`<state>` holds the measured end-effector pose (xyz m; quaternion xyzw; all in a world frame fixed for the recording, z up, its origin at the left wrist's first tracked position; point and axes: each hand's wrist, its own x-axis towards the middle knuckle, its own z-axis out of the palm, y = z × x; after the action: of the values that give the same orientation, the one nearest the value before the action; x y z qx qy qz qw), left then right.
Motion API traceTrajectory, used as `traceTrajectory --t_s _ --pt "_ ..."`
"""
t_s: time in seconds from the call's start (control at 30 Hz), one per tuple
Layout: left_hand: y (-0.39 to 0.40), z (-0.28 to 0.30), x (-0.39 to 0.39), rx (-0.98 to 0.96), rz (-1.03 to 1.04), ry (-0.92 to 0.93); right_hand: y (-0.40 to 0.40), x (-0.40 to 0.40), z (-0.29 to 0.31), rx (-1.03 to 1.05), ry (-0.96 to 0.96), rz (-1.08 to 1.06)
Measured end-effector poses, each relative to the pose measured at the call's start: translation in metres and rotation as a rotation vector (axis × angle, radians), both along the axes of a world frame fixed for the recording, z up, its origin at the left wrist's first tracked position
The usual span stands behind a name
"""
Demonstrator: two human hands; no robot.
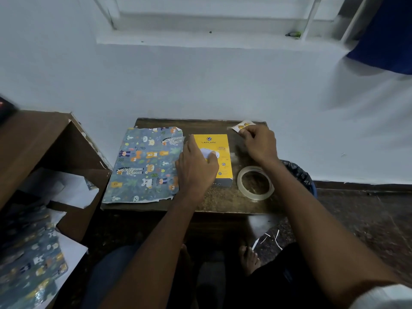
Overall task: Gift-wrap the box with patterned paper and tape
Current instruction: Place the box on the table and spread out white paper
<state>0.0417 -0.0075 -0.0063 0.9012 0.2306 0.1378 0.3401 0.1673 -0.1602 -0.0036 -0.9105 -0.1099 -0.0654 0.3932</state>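
Barely begun: my left hand (196, 166) rests flat on the unwrapped box (215, 157), the patterned paper (145, 163) lies at its nine o'clock, the tape roll (255, 182) untouched at four, while my right hand (258, 142) pinches a small scrap (242, 126).

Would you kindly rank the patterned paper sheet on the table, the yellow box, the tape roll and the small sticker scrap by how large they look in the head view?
1. patterned paper sheet
2. yellow box, partly covered by the left hand
3. tape roll
4. sticker scrap, at the right hand; farthest from the camera, yet clearly smallest.
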Motion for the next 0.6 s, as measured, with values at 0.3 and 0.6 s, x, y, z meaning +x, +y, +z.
traceTrajectory --t_s 0.3,0.6 --pt "0.003 0.002 0.002 0.004 -0.02 0.003 0.009 0.011 -0.008 -0.189 -0.069 0.241" --pt "0.002 0.007 0.003 -0.005 -0.028 0.028 -0.041 -0.011 0.007 -0.087 0.095 0.174"
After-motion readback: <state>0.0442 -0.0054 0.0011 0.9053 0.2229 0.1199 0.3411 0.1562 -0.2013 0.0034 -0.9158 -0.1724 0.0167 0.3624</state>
